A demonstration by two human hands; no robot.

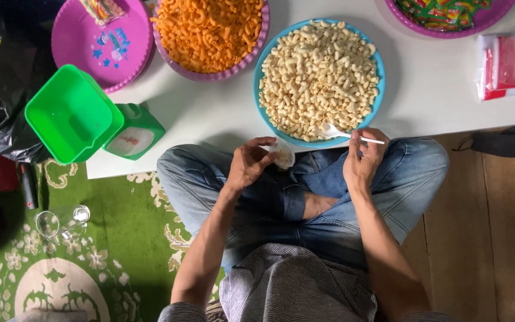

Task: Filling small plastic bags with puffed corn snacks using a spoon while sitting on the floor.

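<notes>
Head view: spoon at the pale macaroni, small bag in my other hand

Head camera looks down on my crossed legs in jeans. My right hand (pixel 362 161) pinches the handle of a white plastic spoon (pixel 344 134), whose bowl rests just ahead of my fingers on the near edge of the blue plate (pixel 258 89) heaped with pale puffed macaroni (pixel 317 71). My left hand (pixel 248 164) is curled around a small clear bag (pixel 282 156), thumb and fingers closed on its mouth, close beside the plate's rim. Beyond my left hand sits a purple plate of orange macaroni (pixel 210 33); further to its left on the white counter (pixel 222 113) stand a green tub (pixel 73 113) and a green scale (pixel 135 132)
</notes>
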